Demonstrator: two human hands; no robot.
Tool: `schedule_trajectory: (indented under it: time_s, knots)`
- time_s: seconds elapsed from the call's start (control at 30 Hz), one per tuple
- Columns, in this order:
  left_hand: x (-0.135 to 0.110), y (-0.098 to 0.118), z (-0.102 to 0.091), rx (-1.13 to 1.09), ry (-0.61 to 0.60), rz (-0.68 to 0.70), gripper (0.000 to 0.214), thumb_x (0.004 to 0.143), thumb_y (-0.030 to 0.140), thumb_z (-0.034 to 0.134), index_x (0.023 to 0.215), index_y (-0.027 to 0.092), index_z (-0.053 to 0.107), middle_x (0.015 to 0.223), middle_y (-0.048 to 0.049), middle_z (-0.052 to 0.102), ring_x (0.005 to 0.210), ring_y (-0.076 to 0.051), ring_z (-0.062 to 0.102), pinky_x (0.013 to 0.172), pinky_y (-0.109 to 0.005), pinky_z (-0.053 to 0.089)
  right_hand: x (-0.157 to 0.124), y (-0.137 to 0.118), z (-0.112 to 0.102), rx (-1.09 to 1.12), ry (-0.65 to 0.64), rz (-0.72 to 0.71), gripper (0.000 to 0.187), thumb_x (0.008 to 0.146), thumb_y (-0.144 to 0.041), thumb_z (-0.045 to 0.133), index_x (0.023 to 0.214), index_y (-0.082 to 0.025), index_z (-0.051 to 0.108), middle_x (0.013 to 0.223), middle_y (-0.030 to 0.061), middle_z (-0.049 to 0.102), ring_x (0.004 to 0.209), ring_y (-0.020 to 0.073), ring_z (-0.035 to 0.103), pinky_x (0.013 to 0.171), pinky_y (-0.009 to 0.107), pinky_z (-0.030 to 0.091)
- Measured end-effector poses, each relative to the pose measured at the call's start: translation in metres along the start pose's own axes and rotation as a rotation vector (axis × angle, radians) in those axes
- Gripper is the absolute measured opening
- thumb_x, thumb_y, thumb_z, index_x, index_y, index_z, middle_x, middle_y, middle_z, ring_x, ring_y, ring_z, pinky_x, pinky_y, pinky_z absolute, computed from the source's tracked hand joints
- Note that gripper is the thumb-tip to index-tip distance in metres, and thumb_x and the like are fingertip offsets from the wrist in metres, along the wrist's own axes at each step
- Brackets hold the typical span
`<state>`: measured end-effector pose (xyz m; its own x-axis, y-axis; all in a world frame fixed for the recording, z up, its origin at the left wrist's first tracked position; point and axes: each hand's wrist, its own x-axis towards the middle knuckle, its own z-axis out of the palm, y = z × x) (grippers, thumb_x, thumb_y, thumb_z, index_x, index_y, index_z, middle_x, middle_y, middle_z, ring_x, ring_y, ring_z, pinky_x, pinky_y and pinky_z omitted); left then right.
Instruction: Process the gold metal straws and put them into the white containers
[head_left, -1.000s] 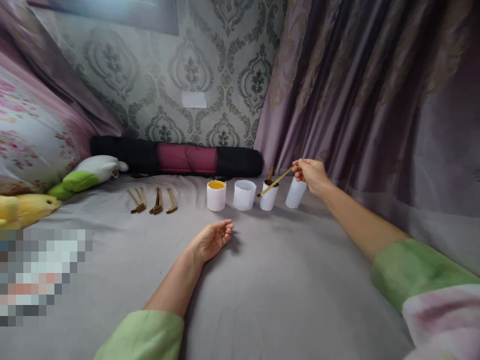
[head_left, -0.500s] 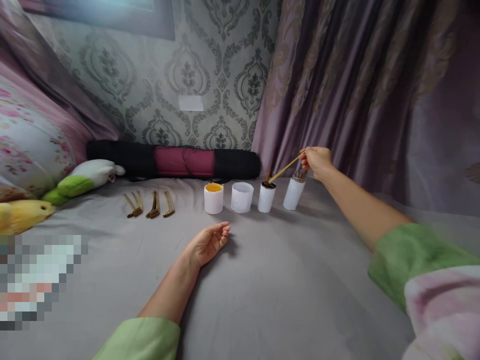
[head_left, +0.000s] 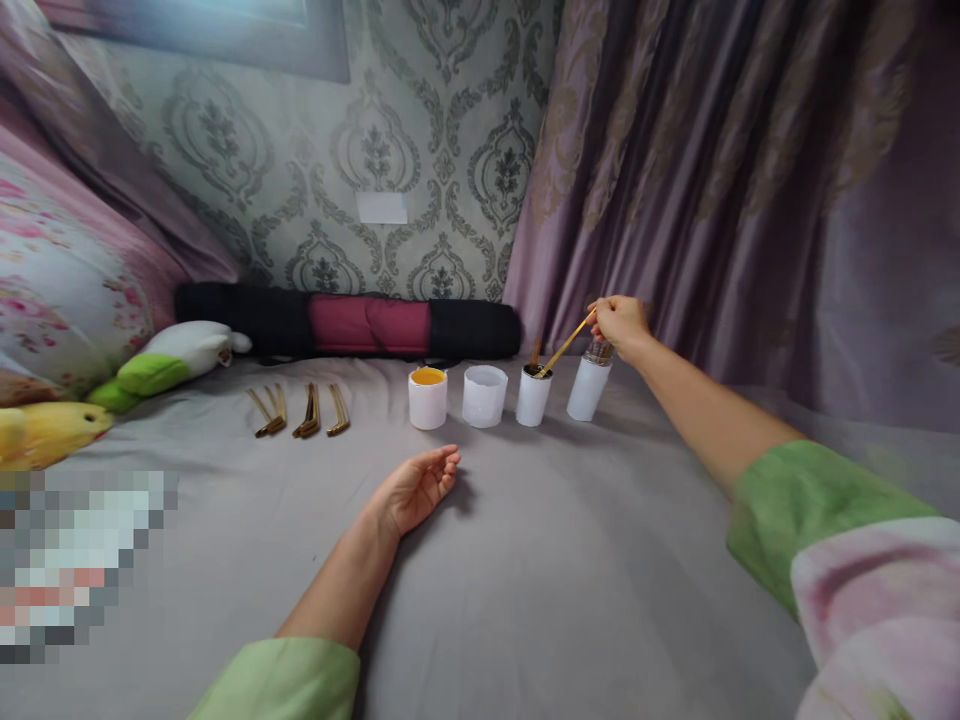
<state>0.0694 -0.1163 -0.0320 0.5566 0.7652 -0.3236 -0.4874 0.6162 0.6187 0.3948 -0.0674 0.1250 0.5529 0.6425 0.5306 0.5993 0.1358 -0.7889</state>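
Observation:
Several white cups stand in a row on the grey sheet [head_left: 570, 600]. The leftmost cup [head_left: 427, 398] has an orange inside, then comes a wide cup [head_left: 484, 396], a third cup [head_left: 533, 394] with dark contents, and a fourth cup [head_left: 588, 386] at the right. My right hand [head_left: 621, 322] pinches the upper end of a thin golden stick [head_left: 568, 344], whose lower end dips into the third cup. Another brown stick stands in that cup. My left hand [head_left: 416, 488] rests palm up on the sheet in front of the cups, fingers loosely curled, holding nothing.
Three small bunches of golden sticks [head_left: 304, 410] lie left of the cups. A black and maroon rolled bag [head_left: 352, 322] lies along the wall. Plush toys [head_left: 172, 360] and a floral pillow [head_left: 60, 290] are at the left. Purple curtains [head_left: 735, 180] hang at the right.
My right hand lifted the golden stick from across the third cup's rim, then tipped it so its lower end went down into that cup. My left hand stayed still.

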Motion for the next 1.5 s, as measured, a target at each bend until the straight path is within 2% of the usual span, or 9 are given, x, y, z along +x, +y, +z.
schedule_trajectory:
  time_s: [0.47, 0.8, 1.1, 1.5]
  knots:
    - [0.000, 0.000, 0.000, 0.004, -0.003, -0.007, 0.012, 0.077, 0.005, 0.050, 0.087, 0.007, 0.055, 0.070, -0.0057, 0.060, 0.054, -0.007, 0.056, 0.047, -0.015, 0.048, -0.001, 0.003, 0.018, -0.025, -0.129, -0.015, 0.014, 0.077, -0.023, 0.052, 0.068, -0.014, 0.058, 0.054, 0.0012, 0.058, 0.035, 0.0043, 0.043, 0.034, 0.015, 0.035]
    - [0.000, 0.000, -0.001, 0.004, -0.008, -0.001, 0.013, 0.076, 0.005, 0.051, 0.088, 0.006, 0.055, 0.071, -0.0060, 0.060, 0.055, -0.007, 0.056, 0.048, -0.015, 0.048, -0.009, 0.005, 0.029, 0.016, -0.309, 0.008, 0.011, 0.074, -0.018, 0.055, 0.064, -0.013, 0.058, 0.049, -0.0009, 0.056, 0.034, 0.0026, 0.041, 0.032, 0.012, 0.031]
    - [-0.001, 0.001, 0.001, 0.009, -0.002, -0.001, 0.013, 0.075, 0.004, 0.051, 0.088, 0.006, 0.054, 0.070, -0.0056, 0.059, 0.054, -0.006, 0.055, 0.047, -0.015, 0.047, -0.011, 0.013, 0.037, -0.106, -0.421, -0.041, 0.015, 0.079, -0.020, 0.047, 0.071, -0.013, 0.057, 0.057, 0.0008, 0.056, 0.036, 0.0039, 0.045, 0.033, 0.014, 0.034]
    - [0.000, 0.000, 0.000, 0.002, -0.008, 0.000, 0.014, 0.075, 0.005, 0.051, 0.089, 0.005, 0.054, 0.071, -0.0058, 0.058, 0.055, -0.007, 0.054, 0.046, -0.015, 0.046, -0.020, 0.019, 0.046, -0.230, -0.515, -0.010, 0.017, 0.084, -0.020, 0.040, 0.078, -0.012, 0.054, 0.066, 0.0019, 0.057, 0.042, 0.0028, 0.046, 0.036, 0.012, 0.035]
